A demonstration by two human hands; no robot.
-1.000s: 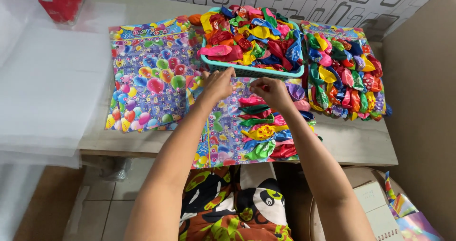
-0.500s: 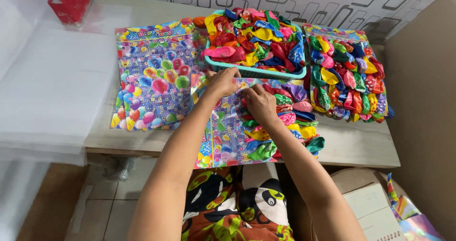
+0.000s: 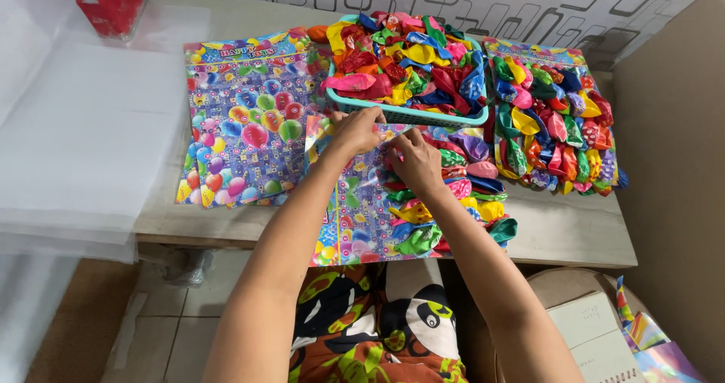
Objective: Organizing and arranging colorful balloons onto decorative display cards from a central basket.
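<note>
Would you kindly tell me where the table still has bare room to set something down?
Bare tabletop lies at the front right, below the filled balloon card. The far left holds only white sheets. The middle is crowded: basket, printed cards, both hands.

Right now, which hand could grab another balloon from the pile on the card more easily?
Probably the right hand. It rests right against the loose balloons on the printed card. The left hand sits farther off, pinching the card's top edge near the teal basket.
</note>
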